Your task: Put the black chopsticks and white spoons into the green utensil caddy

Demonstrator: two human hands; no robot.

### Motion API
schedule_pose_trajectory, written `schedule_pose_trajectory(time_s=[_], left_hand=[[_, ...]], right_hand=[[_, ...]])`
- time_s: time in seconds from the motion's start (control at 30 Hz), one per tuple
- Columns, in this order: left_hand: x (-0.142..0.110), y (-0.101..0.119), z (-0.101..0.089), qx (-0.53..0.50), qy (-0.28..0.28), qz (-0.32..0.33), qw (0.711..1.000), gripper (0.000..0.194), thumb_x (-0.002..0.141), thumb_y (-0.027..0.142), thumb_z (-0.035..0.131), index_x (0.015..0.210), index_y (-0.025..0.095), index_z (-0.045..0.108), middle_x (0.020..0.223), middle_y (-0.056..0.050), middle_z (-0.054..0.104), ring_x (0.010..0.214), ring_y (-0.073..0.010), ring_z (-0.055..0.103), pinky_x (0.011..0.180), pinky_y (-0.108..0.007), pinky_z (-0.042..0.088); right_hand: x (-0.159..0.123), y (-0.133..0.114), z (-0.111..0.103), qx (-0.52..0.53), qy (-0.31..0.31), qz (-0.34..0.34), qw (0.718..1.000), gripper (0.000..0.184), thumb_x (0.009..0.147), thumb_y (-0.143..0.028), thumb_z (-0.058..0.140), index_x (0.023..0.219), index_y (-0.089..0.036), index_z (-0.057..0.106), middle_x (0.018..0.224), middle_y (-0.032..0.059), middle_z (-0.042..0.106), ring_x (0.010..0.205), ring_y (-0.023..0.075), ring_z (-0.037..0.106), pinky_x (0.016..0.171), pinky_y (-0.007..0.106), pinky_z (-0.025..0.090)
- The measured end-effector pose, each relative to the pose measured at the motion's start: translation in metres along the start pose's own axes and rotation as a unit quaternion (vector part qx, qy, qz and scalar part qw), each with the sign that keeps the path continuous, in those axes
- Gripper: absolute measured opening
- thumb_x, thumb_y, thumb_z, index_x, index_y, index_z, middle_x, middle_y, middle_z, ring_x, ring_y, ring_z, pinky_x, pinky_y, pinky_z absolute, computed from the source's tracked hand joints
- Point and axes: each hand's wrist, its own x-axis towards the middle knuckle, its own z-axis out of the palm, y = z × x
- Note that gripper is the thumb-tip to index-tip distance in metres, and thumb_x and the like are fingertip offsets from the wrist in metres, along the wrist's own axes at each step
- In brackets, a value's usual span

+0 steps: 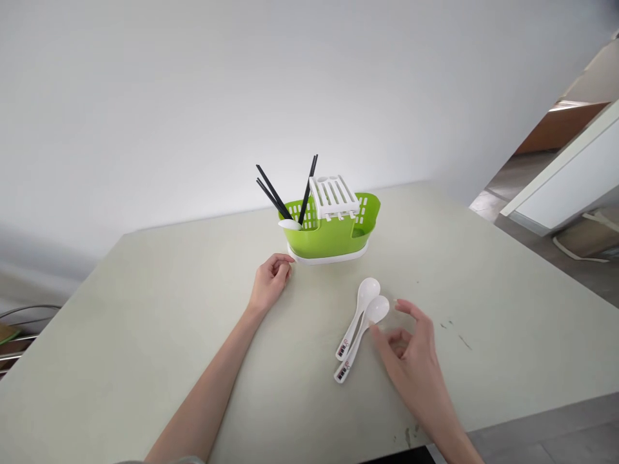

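Two white spoons lie side by side on the table, bowls away from me, with printed marks on their handles. My right hand is just right of them, thumb and index finger apart and nothing between them; the thumb tip is close to the nearer spoon, and I cannot tell if it touches. A green utensil basket stands on a white base tray farther back. My left hand rests on the table with curled fingers, holding nothing visible, its fingertips at the tray's left front edge.
Black chopsticks and a white spoon stand in the basket's left part. A white slatted rack sits across its middle. The pale table meets a white wall behind. A black object shows at the near edge.
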Motion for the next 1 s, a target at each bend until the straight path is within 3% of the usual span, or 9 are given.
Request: schedule_pose_trajectory(time_s=[0.2, 0.37, 0.53, 0.73, 0.87, 1.0], left_hand=[[-0.002, -0.001, 0.000, 0.027, -0.009, 0.008, 1.000, 0.018, 0.085, 0.026, 0.053, 0.095, 0.022, 0.069, 0.062, 0.004, 0.054, 0.055, -0.0141, 0.045, 0.056, -0.027, 0.035], [-0.002, -0.003, 0.000, 0.027, -0.011, 0.018, 0.999, 0.019, 0.085, 0.024, 0.053, 0.094, 0.022, 0.069, 0.063, 0.004, 0.056, 0.055, -0.0141, 0.047, 0.056, -0.027, 0.037], [-0.004, -0.004, 0.000, 0.024, -0.012, 0.018, 0.999, 0.018, 0.085, 0.024, 0.052, 0.093, 0.021, 0.068, 0.064, 0.004, 0.056, 0.056, -0.0140, 0.048, 0.057, -0.027, 0.038], [-0.004, -0.007, 0.000, 0.028, -0.014, 0.019, 0.999, 0.019, 0.085, 0.026, 0.052, 0.095, 0.022, 0.068, 0.065, 0.003, 0.057, 0.057, -0.0149, 0.048, 0.058, -0.028, 0.037], [-0.003, -0.009, -0.001, 0.028, -0.013, 0.022, 0.999, 0.020, 0.085, 0.027, 0.052, 0.095, 0.022, 0.069, 0.065, 0.003, 0.057, 0.057, -0.0147, 0.048, 0.058, -0.028, 0.038], [-0.002, -0.010, -0.001, 0.035, -0.016, 0.027, 0.999, 0.021, 0.086, 0.025, 0.051, 0.097, 0.021, 0.069, 0.066, 0.003, 0.058, 0.057, -0.0137, 0.048, 0.058, -0.027, 0.038]], right_hand=[[0.018, -0.011, 0.008, -0.077, 0.013, 0.030, 0.996, 0.078, 0.086, -0.059, 0.070, 0.149, -0.026, 0.037, 0.133, 0.0112, 0.064, 0.064, 0.0167, 0.062, 0.061, 0.034, 0.052], [0.020, -0.008, 0.009, -0.103, 0.007, 0.039, 0.994, 0.075, 0.084, -0.057, 0.069, 0.147, -0.025, 0.043, 0.116, 0.0078, 0.073, 0.069, 0.0213, 0.066, 0.064, 0.035, 0.051], [0.020, -0.006, 0.000, -0.115, -0.044, 0.044, 0.991, 0.054, 0.085, -0.064, 0.064, 0.123, -0.025, 0.067, 0.093, 0.0054, 0.074, 0.072, 0.0239, 0.066, 0.066, 0.037, 0.052], [0.013, -0.004, -0.015, -0.040, -0.137, 0.096, 0.985, 0.054, 0.083, -0.074, 0.066, 0.106, -0.026, 0.075, 0.064, -0.0017, 0.062, 0.051, 0.0188, 0.057, 0.057, 0.035, 0.051], [0.013, -0.010, -0.024, -0.038, -0.150, 0.075, 0.985, 0.051, 0.083, -0.073, 0.068, 0.101, -0.026, 0.079, 0.060, -0.0012, 0.063, 0.049, 0.0185, 0.058, 0.054, 0.033, 0.050], [0.023, -0.048, -0.037, -0.052, -0.100, -0.011, 0.994, 0.043, 0.086, -0.066, 0.073, 0.101, -0.028, 0.082, 0.053, -0.0017, 0.060, 0.050, 0.0192, 0.060, 0.050, 0.030, 0.048]])
